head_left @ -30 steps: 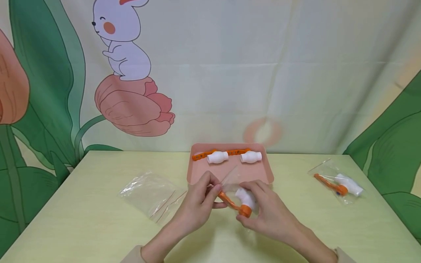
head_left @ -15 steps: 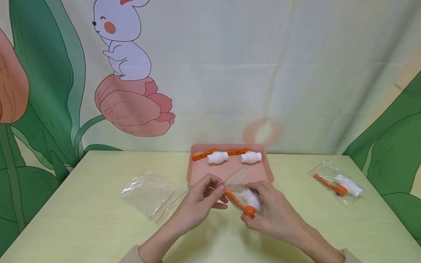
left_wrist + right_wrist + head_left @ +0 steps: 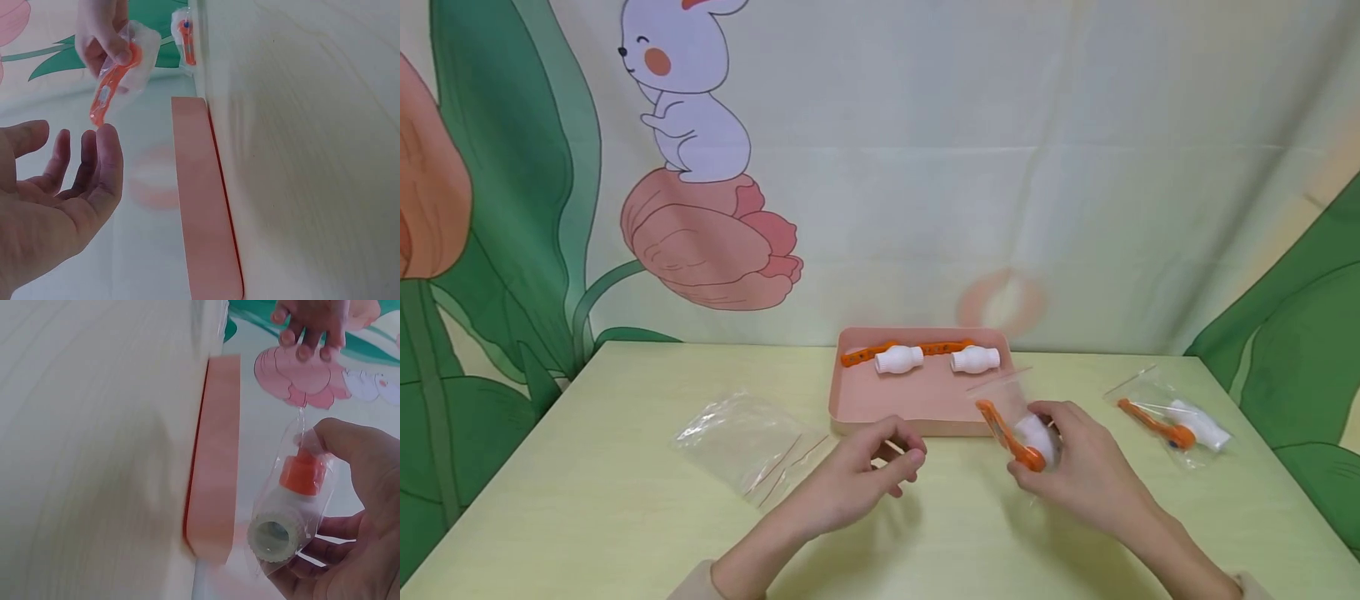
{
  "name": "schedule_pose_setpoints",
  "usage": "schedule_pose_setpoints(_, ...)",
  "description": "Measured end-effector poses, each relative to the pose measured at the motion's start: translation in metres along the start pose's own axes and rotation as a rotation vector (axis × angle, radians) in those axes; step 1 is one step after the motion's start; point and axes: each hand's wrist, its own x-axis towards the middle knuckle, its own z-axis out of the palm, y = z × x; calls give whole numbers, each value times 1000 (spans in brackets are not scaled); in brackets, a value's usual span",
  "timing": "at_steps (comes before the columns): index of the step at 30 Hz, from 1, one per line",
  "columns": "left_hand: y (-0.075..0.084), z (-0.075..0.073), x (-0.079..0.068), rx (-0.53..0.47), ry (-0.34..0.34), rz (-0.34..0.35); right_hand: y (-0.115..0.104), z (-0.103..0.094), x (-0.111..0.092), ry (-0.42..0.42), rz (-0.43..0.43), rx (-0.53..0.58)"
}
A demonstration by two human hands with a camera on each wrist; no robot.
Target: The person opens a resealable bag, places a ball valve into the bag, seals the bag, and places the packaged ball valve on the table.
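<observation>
My right hand (image 3: pixel 1086 467) grips a clear zip bag (image 3: pixel 1000 387) above the table, right of centre. Inside it are a white plastic valve body (image 3: pixel 281 519) and an orange handle (image 3: pixel 1003 433); the right wrist view shows the valve's round open end. My left hand (image 3: pixel 868 475) hovers in front of the pink tray, fingers loosely bent with nothing between them. In the left wrist view its fingertips (image 3: pixel 109 140) overlap the lower end of the bagged handle, while the right hand (image 3: pixel 103 34) holds the bag behind.
The pink tray (image 3: pixel 910 427) holds two white valve bodies (image 3: pixel 899 360) and orange handles (image 3: pixel 859 356) along its back wall. Flat clear zip bags (image 3: pixel 741 446) lie on the left. Another bagged valve and handle (image 3: pixel 1157 423) lies at the right edge. A printed curtain (image 3: pixel 887 167) hangs behind.
The left hand has let go of the bag. My right hand has carried the bagged valve rightward, away from the left hand. The tray and other bags stay in place.
</observation>
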Motion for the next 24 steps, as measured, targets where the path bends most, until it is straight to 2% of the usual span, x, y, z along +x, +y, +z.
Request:
schedule_pose_setpoints(4, 0, 0, -2, 25, -24, -12, 15, -9, 1, -32, 95, -19)
schedule_pose_setpoints(7, 1, -1, -3, 37, -37, -22, 28, -12, 3, -48, 134, -34)
schedule_pose_setpoints(16, 2, -3, -5, 91, -64, -19, 63, -15, 7, -75, 187, -89)
schedule_pose_setpoints(24, 2, -11, -10, 155, -101, -32, 88, -16, 4, -115, 218, -149)
